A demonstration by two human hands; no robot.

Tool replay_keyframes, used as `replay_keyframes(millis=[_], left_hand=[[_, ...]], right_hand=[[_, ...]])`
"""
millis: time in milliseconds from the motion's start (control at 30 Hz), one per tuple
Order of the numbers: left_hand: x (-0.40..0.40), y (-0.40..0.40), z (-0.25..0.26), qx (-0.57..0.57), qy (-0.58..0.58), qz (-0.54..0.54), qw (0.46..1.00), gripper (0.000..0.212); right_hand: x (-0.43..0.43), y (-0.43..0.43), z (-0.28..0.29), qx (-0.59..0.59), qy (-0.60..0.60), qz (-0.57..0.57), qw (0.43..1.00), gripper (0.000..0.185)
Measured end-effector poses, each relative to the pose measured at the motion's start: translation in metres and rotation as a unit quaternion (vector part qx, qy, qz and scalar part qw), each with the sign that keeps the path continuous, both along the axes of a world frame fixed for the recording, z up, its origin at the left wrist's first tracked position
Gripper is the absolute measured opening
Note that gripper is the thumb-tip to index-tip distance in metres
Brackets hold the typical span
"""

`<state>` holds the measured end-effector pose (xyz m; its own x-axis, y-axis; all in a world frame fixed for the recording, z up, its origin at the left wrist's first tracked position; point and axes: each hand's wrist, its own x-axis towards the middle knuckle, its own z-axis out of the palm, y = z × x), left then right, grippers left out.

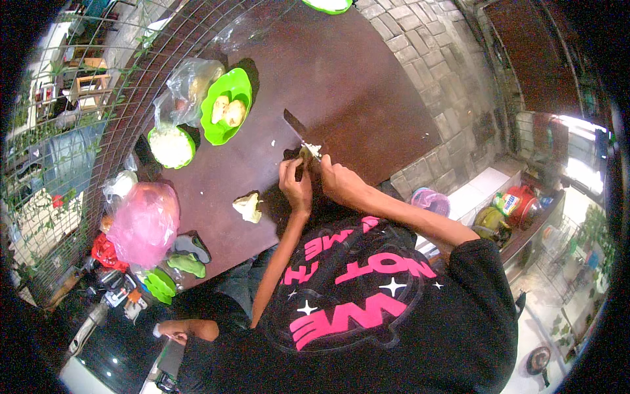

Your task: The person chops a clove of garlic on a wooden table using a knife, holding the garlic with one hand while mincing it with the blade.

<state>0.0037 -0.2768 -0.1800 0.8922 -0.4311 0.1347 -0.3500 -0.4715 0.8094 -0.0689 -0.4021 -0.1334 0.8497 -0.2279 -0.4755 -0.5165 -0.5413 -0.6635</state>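
Observation:
My right hand (339, 178) is closed around the handle end of a knife (294, 129). Its blade points away from me, over the dark brown tabletop (344, 74). Small white food pieces (313, 148) cling to or lie against the blade near the handle. Right beside the blade, my left hand (295, 184) has bent fingers close to a small brownish piece; whether it grips that piece is hidden. A crumpled pale yellow scrap (248, 207), perhaps peel or a leaf, lies left of my left hand.
A green leaf-shaped bowl (210, 132) holds potato-like pieces. Another green bowl (191, 153) holds white bits. A clear plastic bag (179, 98) and a pink bag (145, 221) stand leftward. Wire mesh (118, 98) borders the left; another person's hand (179, 337) shows lower left.

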Motion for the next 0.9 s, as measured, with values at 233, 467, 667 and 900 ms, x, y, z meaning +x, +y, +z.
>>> replay_keyframes(millis=[233,467,667,900], left_hand=[[0.000,-0.002,0.011,0.037,0.014,-0.004,0.999,0.022],[-0.004,0.002,0.017,0.044,-0.011,-0.002,0.999,0.022],[-0.005,-0.006,0.026,0.003,0.049,0.003,0.999,0.022],[-0.013,-0.007,0.027,-0.028,0.057,0.034,0.997,0.021]], right_hand=[[-0.002,-0.005,-0.001,-0.005,0.019,-0.004,1.000,0.020],[-0.005,-0.009,0.004,-0.023,-0.009,0.010,1.000,0.020],[-0.009,-0.021,0.006,-0.021,-0.010,0.022,0.999,0.025],[-0.019,-0.011,-0.006,-0.047,-0.059,0.035,0.997,0.026]])
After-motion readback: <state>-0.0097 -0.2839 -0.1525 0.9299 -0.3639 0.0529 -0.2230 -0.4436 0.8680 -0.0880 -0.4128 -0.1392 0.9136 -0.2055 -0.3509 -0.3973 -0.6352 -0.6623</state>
